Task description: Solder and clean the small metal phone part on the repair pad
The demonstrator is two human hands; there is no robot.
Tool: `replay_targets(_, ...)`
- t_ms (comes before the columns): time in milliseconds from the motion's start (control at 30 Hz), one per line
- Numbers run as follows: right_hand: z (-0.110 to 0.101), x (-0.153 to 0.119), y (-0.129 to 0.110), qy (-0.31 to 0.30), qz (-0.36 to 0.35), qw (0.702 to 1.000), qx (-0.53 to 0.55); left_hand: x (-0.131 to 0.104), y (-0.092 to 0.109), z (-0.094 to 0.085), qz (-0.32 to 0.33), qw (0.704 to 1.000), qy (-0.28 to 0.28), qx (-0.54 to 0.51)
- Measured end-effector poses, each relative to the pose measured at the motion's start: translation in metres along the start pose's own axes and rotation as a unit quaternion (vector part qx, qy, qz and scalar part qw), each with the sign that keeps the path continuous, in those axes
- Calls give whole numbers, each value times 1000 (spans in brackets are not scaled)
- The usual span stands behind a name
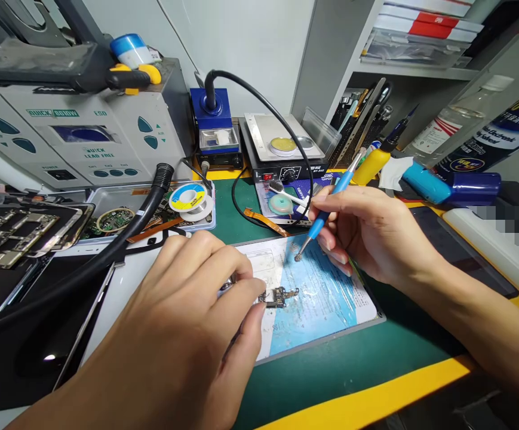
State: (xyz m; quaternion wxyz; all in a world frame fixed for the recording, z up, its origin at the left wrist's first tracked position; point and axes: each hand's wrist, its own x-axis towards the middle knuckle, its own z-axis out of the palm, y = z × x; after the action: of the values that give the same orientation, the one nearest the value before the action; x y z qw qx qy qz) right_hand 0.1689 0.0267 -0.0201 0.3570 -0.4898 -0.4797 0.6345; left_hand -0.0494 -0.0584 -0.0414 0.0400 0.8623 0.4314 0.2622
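Observation:
A small dark circuit board [279, 297] sticks out from between the thumb and index finger of my left hand [196, 310]. Much of it is hidden behind my fingers. My right hand [362, 230] pinches a slim blue-handled tool [340, 182] like a pen, its metal tip slanting down to the left. At that tip is a small dark grey clump [297, 258], whose kind I cannot make out. Beneath both hands lies a sheet with blue and white print under clear film, on a flat board [326, 310].
Behind stand a hot air station [84, 137], a soldering iron stand [213, 113] and a heating plate [259, 134] bearing a round tin. A solder spool [190, 200] and a black hose [163, 179] are on the left. Bottles [458, 119] line the right.

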Motion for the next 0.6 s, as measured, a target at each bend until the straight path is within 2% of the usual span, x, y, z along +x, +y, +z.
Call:
replay_targets(300,0,1,0,4,5,1000,0,2,1,3,-5,1000,7,-13)
replay_targets(600,1,-1,-2,7,5,1000,-2,0,2,3,-9,1000,-11,-9)
